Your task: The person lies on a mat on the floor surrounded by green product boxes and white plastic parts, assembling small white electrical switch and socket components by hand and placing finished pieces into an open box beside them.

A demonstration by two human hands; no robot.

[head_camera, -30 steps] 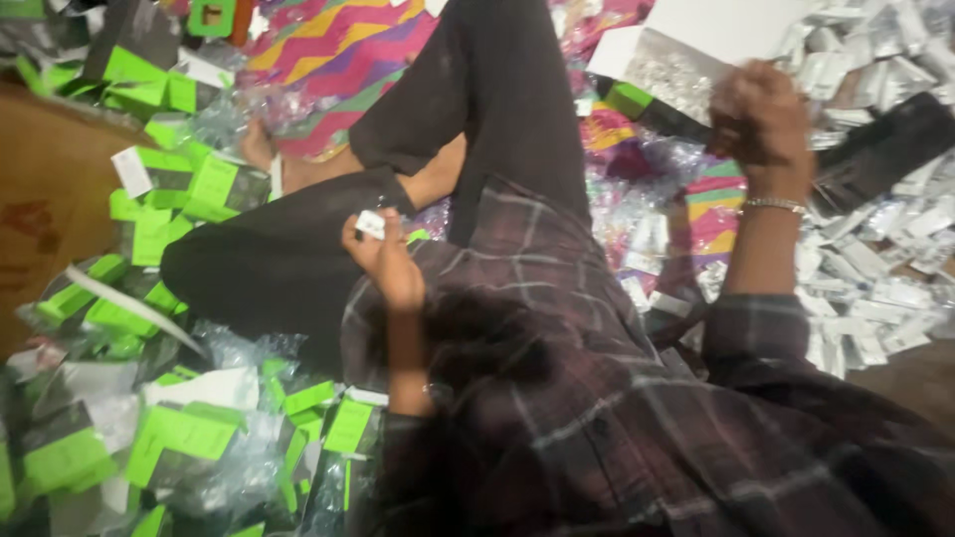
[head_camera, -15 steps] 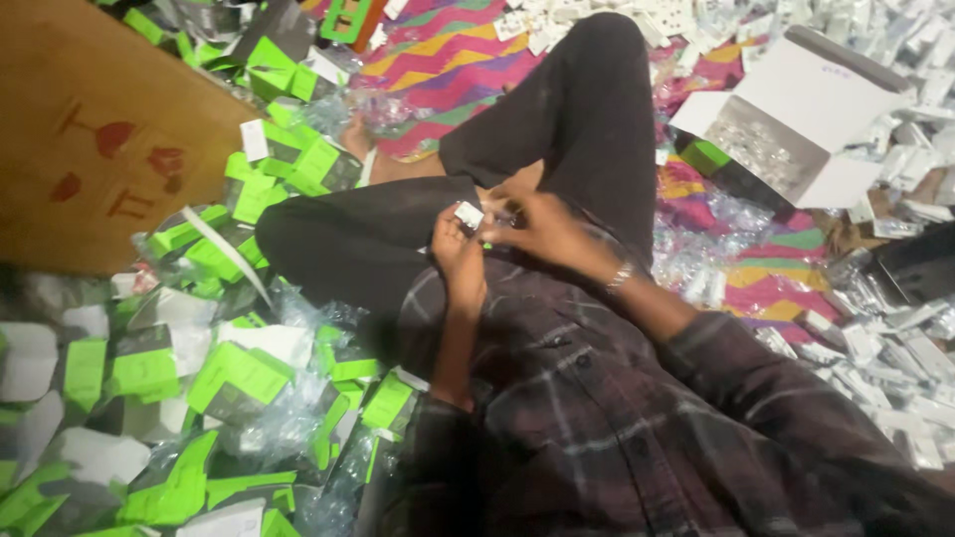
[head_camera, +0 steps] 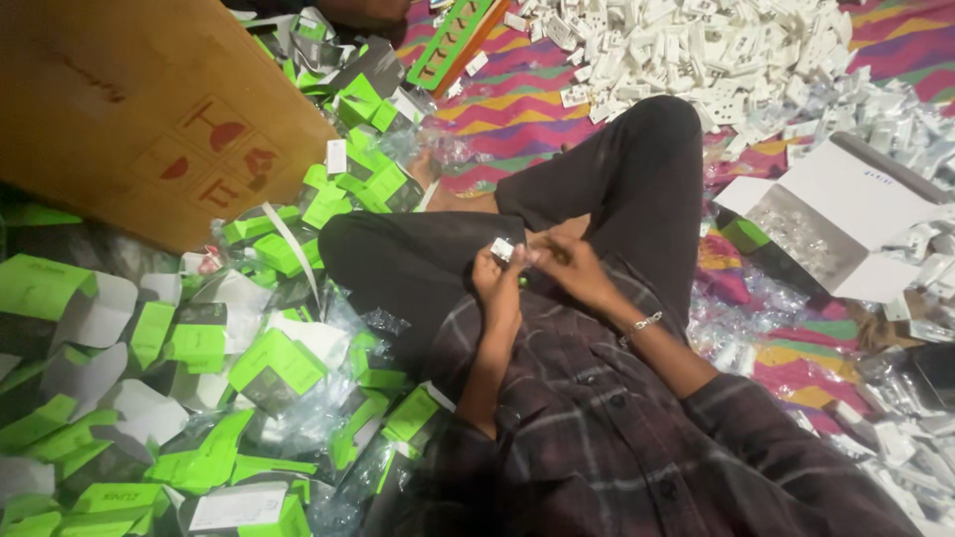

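Now, in the head view, the two hands sit close together over the crossed legs, as half a second back, whereas a second ago the right hand reached far out toward the white pieces. The left hand (head_camera: 494,283) pinches a small white part (head_camera: 502,250) at its fingertips, and the right hand (head_camera: 569,270) pinches at that same part from the other side, a bracelet (head_camera: 642,324) on its wrist. More of the surroundings shows than before. One brown cardboard box (head_camera: 139,109) with red symbols lies at upper left. Green-and-white packages (head_camera: 189,398), too many to count, are heaped with clear plastic bags on the left. One open white carton (head_camera: 846,214) lies at right, near the knee. A large heap of white plastic pieces (head_camera: 696,45) covers the striped cloth (head_camera: 517,109) at top. One green frame (head_camera: 453,40) lies tilted beside that heap.
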